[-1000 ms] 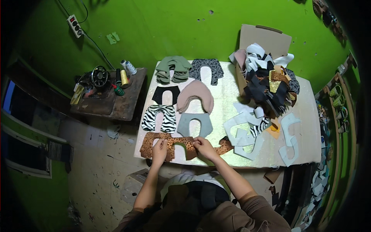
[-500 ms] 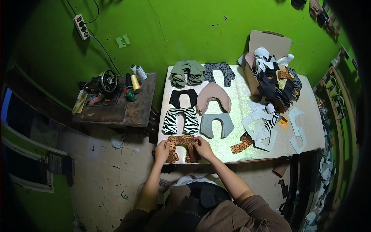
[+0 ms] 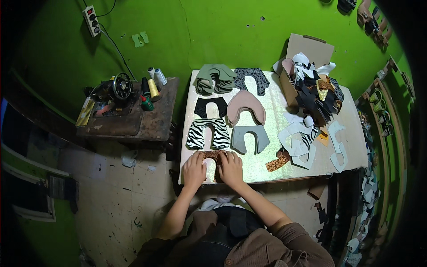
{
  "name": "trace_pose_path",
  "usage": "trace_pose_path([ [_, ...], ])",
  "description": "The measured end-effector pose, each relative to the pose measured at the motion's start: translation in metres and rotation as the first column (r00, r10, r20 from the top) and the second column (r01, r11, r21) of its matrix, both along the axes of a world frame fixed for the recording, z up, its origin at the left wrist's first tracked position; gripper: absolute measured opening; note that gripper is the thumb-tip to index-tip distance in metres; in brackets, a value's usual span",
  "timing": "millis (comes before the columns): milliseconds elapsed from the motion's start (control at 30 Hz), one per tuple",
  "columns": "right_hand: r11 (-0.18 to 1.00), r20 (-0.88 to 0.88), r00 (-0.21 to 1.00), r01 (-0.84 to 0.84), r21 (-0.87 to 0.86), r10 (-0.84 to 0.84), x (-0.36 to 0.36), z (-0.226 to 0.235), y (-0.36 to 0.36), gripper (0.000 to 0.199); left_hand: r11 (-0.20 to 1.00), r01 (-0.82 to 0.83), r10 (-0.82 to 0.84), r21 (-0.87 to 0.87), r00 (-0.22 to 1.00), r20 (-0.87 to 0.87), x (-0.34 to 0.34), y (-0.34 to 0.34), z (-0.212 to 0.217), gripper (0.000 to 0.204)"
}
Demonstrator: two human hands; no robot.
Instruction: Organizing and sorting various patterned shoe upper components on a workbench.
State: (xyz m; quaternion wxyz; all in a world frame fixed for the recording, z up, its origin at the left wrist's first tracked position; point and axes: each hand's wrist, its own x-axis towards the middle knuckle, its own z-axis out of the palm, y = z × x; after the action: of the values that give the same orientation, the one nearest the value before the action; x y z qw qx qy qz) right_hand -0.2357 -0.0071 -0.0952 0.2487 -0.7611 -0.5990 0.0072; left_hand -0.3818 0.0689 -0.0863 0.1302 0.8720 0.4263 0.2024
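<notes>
Resting both hands palm-down on the work, you now cover the two legs of the brown leopard-print, horseshoe-shaped piece of fabric-like material (image 3: 212,154), where a moment ago you pinch its side edges. That change suggests the carrying part is over and you are settling or evening the piece in its spot, though whether its edges line up with anything beneath, I cannot tell. It lies at the front edge of the pale, shiny-covered table (image 3: 255,171), just below the black-and-white zebra-striped horseshoe piece (image 3: 196,135) and diagonally below the plain grey horseshoe piece (image 3: 240,139).

Your left hand (image 3: 194,170) lies over the left leg and your right hand (image 3: 231,168) over the right, with the gap of the horseshoe between them. The fingers of both are extended and unclenched, pointing away from you, pressing or resting rather than gripping; your thumbs turn inward toward the gap. How hard you press does not show. Your forearms reach up from below, converging on the piece, wrists near the table's edge.
</notes>
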Motion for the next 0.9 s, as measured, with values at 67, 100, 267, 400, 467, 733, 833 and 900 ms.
trace_pose_path([
  [67,0.998,0.019,0.998,-0.056,-0.034,0.057,-0.005,-0.01,-0.003,0.05,0.995,0.096,-0.094,0.037,0.994,-0.062,0.0,-0.006,-0.01,0.043],
  [100,0.992,0.036,0.993,-0.108,-0.061,0.111,-0.008,-0.013,-0.005,0.05,0.992,0.118,-0.113,0.049,0.989,-0.098,-0.001,-0.009,-0.017,0.044],
  [267,0.988,-0.065,0.986,-0.151,0.021,0.152,-0.002,-0.012,-0.016,0.043,0.993,0.115,-0.11,0.027,0.983,-0.15,-0.006,-0.013,-0.026,0.044],
  [400,0.993,-0.104,0.987,-0.116,0.033,0.119,0.021,-0.008,-0.036,0.041,0.988,0.125,-0.128,-0.088,0.991,-0.026,0.018,-0.021,-0.015,0.038],
  [467,0.994,-0.153,0.983,-0.092,0.061,0.101,0.035,-0.006,-0.044,0.037,0.975,0.19,-0.182,-0.114,0.98,0.08,0.037,-0.029,-0.002,0.033],
  [733,0.953,-0.071,0.955,0.292,0.079,-0.287,0.123,-0.008,-0.082,0.037,0.817,0.471,-0.378,-0.333,0.873,0.309,0.127,-0.059,0.009,0.026],
  [833,0.898,0.06,0.9,0.422,0.123,-0.431,0.162,-0.002,-0.091,0.038,0.814,0.491,-0.403,-0.311,0.862,0.307,0.158,-0.064,0.004,0.026],
  [900,0.894,0.033,0.895,0.442,0.068,-0.445,0.189,0.001,-0.099,0.039,0.804,0.486,-0.39,-0.344,0.866,0.312,0.182,-0.07,0.011,0.027],
])
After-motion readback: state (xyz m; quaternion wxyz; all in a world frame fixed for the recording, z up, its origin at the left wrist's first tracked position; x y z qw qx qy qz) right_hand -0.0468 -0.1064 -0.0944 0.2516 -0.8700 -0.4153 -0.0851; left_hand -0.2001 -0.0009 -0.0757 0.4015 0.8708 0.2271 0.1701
